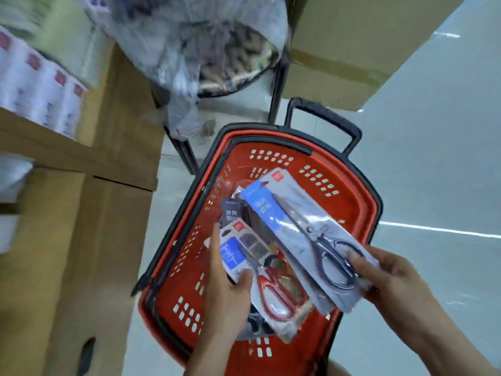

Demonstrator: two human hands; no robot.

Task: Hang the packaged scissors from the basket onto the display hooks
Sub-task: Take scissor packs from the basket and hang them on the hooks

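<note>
A red shopping basket (349,202) with a black rim and pull handle stands on the pale floor below me. My left hand (226,289) grips a pack of red-handled scissors (268,283) over the basket, thumb on its front. My right hand (385,272) pinches a longer blue-and-white pack of grey-handled scissors (306,234) by its lower end; a second pack lies behind it. More dark packs (233,210) lie inside the basket. No display hooks are in view.
Cardboard boxes (81,240) are stacked at the left, close to the basket. A black stool (244,66) with a plastic bag on it stands behind the basket. Another large box (352,50) sits at the top right. Pale floor stretches to the right.
</note>
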